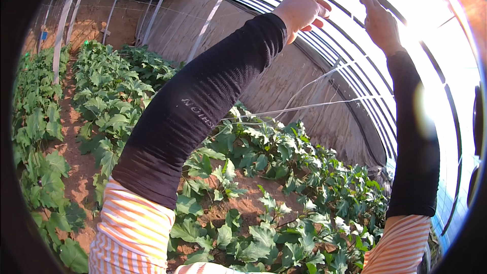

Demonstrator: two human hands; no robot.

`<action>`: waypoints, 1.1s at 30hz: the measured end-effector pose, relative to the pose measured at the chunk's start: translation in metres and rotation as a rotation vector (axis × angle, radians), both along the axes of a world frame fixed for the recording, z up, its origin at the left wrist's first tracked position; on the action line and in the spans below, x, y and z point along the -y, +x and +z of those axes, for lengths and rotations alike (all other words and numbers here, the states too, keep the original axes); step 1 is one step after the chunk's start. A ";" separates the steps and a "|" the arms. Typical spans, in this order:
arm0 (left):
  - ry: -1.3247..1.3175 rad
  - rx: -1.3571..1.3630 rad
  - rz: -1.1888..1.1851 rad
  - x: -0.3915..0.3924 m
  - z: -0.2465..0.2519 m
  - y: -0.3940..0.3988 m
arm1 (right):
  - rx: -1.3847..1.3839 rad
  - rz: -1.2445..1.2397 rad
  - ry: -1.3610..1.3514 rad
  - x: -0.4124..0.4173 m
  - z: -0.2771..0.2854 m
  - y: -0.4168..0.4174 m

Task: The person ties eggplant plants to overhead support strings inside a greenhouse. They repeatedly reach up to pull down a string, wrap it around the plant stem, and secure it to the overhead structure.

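Observation:
Both arms are raised toward the curved greenhouse roof, in dark sleeve covers over striped cloth. My left hand [302, 13] is up at the top centre, fingers partly curled and pointing right; whether something thin lies between them cannot be told. To its right, my right hand [380, 26] is lifted against the bright roof film, its fingers bent, their grip unclear in the glare. The hands are apart. Below them, pale strings [327, 103] stretch from the leafy plants [266, 148] up toward the roof bars [342, 42].
Rows of broad-leaved plants [110, 95] stand on both sides of a bare soil path [74, 160]. Slanting pale posts [207, 24] rise at the upper left. A covered wall [327, 125] runs behind the plants, and thin wires cross near the posts.

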State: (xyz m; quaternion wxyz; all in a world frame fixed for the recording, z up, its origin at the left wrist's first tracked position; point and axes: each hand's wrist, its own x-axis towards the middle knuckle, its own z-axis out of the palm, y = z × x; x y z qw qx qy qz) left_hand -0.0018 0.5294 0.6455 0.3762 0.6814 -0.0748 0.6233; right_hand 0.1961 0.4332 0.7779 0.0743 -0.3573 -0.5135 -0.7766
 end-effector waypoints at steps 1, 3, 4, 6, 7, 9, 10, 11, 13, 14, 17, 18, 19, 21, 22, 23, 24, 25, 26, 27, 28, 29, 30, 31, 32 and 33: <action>-0.012 0.041 0.006 0.003 0.008 0.003 | 0.012 0.030 -0.012 0.000 0.005 -0.001; 0.044 -0.068 0.084 0.015 0.020 0.014 | -0.047 0.037 -0.061 0.004 0.006 0.003; 0.027 -0.099 0.117 0.016 0.030 0.021 | -0.120 0.058 -0.091 0.004 0.002 -0.008; -0.034 -0.137 0.095 0.022 0.045 0.040 | -0.210 0.090 -0.141 0.004 -0.006 -0.014; -0.072 -0.149 0.074 0.026 0.053 0.045 | -0.231 0.136 -0.156 0.004 -0.008 -0.015; -0.026 -0.144 0.068 0.025 0.064 0.061 | -0.249 0.193 -0.178 0.006 -0.010 -0.011; 0.001 -0.124 0.055 0.026 0.067 0.070 | -0.246 0.203 -0.184 0.008 -0.009 -0.007; -0.133 -0.068 -0.015 0.031 0.071 0.082 | -0.243 0.214 -0.190 0.012 -0.007 -0.002; -0.044 -0.122 0.034 0.019 0.081 0.071 | -0.318 0.410 -0.180 0.009 -0.017 -0.014; -0.069 -0.072 -0.032 0.013 0.080 0.070 | -0.390 0.546 -0.162 0.009 -0.033 -0.023; -0.031 -0.141 -0.020 0.011 0.047 0.063 | -0.720 0.792 -0.140 0.018 -0.074 -0.021; 0.004 -0.176 -0.025 0.003 0.029 0.057 | -0.904 0.899 -0.281 0.021 -0.099 -0.030; 0.042 -0.217 -0.004 -0.003 0.013 0.043 | -1.030 1.014 -0.379 0.016 -0.117 -0.038; 0.038 -0.252 -0.051 -0.011 -0.018 0.024 | -1.229 1.179 -0.486 0.004 -0.150 -0.046; 0.023 -0.262 -0.095 -0.012 -0.029 0.021 | -1.316 1.172 -0.567 0.004 -0.160 -0.050; 0.007 -0.275 -0.134 -0.012 -0.037 0.018 | -1.335 1.223 -0.616 0.000 -0.168 -0.050; 0.019 -0.329 -0.157 -0.012 -0.042 0.017 | -1.325 1.257 -0.667 0.001 -0.172 -0.054; 0.036 -0.351 -0.150 -0.012 -0.044 0.017 | -1.315 1.293 -0.719 0.001 -0.175 -0.059; 0.051 -0.375 -0.142 -0.012 -0.045 0.017 | -1.317 1.298 -0.687 -0.001 -0.177 -0.061; 0.067 -0.403 -0.135 -0.011 -0.046 0.017 | -1.322 1.304 -0.649 -0.002 -0.180 -0.062; 0.073 -0.437 -0.120 -0.010 -0.046 0.013 | -1.327 1.309 -0.611 -0.004 -0.183 -0.062; 0.109 -0.460 -0.095 -0.013 -0.046 0.012 | -1.367 1.315 -0.623 -0.005 -0.184 -0.060; 0.147 -0.486 -0.062 -0.013 -0.043 0.007 | -1.405 1.329 -0.635 -0.004 -0.184 -0.061; 0.186 -0.511 -0.032 -0.014 -0.042 0.004 | -1.444 1.342 -0.647 -0.002 -0.184 -0.063; 0.174 -0.507 -0.013 -0.014 -0.041 0.003 | -1.457 1.342 -0.626 0.001 -0.184 -0.066; 0.168 -0.516 0.006 -0.012 -0.040 0.003 | -1.478 1.347 -0.628 0.002 -0.185 -0.064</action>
